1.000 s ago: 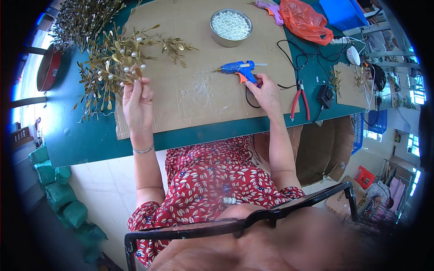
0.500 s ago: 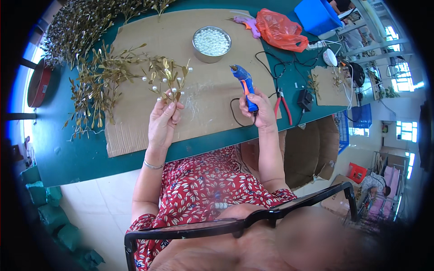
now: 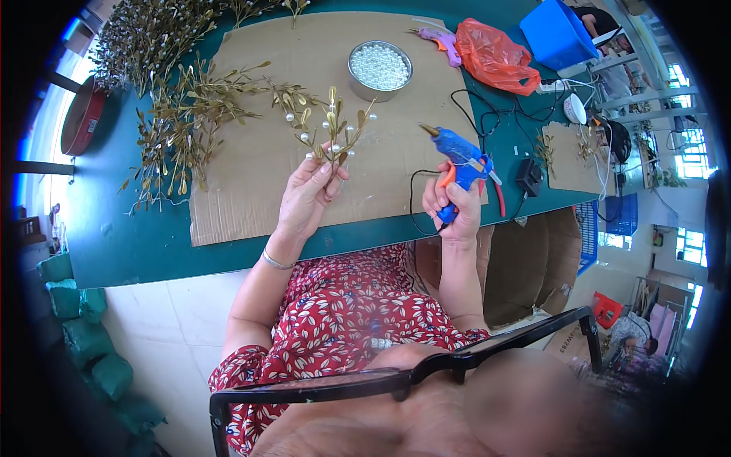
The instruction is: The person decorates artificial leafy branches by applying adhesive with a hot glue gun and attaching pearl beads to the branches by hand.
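Between the fingertips of my left hand [image 3: 310,194] is the stem of a gold-leaved artificial sprig [image 3: 340,131], dotted with several white pearl beads. My right hand [image 3: 457,206] is wrapped round the handle of a blue glue gun [image 3: 461,158] with an orange trigger. Its nozzle points up and to the left, apart from the sprig. Beyond both hands, a round metal bowl [image 3: 358,85] full of white pearl beads [image 3: 380,67] stands on a flat cardboard sheet [image 3: 251,164]. More gold sprigs [image 3: 179,126] lie to the left of my left hand.
A dense heap of beaded sprigs [image 3: 148,49] covers the far left. At the far right are a pink glue gun [image 3: 442,44], a red plastic bag [image 3: 495,57], a blue bin [image 3: 558,34] and loose black cables. Red-handled pliers [image 3: 499,196] lie behind my right hand. An open cardboard box [image 3: 525,255] stands below the table edge.
The whole view has shifted, so the table things sit further right. My right hand has turned the glue gun, whose side and trigger now show more. Both holds are kept.
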The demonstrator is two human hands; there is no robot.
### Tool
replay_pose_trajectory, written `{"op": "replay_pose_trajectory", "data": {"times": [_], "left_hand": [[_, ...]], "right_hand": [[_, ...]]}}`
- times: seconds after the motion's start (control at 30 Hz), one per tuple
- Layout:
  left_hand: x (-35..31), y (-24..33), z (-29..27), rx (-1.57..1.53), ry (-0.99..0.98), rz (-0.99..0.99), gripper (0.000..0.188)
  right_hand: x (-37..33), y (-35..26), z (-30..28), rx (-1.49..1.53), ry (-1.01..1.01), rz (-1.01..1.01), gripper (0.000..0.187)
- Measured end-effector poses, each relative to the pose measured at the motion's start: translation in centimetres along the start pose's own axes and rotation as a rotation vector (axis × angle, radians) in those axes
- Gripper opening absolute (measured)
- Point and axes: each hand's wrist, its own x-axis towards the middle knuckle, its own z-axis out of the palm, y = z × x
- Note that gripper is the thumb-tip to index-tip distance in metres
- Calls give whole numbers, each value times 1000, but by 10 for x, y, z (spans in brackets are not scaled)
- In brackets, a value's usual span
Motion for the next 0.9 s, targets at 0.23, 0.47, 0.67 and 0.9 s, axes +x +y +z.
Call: {"op": "replay_pose_trajectory", "data": {"times": [0.23,0.47,0.67,0.9], "left_hand": [[0,3,1,30,39,42,31],[0,7,-4,-18,-40,26,32],[3,3,-9,-52,-44,-8,27],[4,-1,-3,56,85,116,21]], "right_hand": [[-8,13,8,-474,90,-48,38],[-8,18,10,-482,77,-44,32],[-7,12,15,-410,24,-9,26],[-5,7,14,-436,72,-70,23]]}}
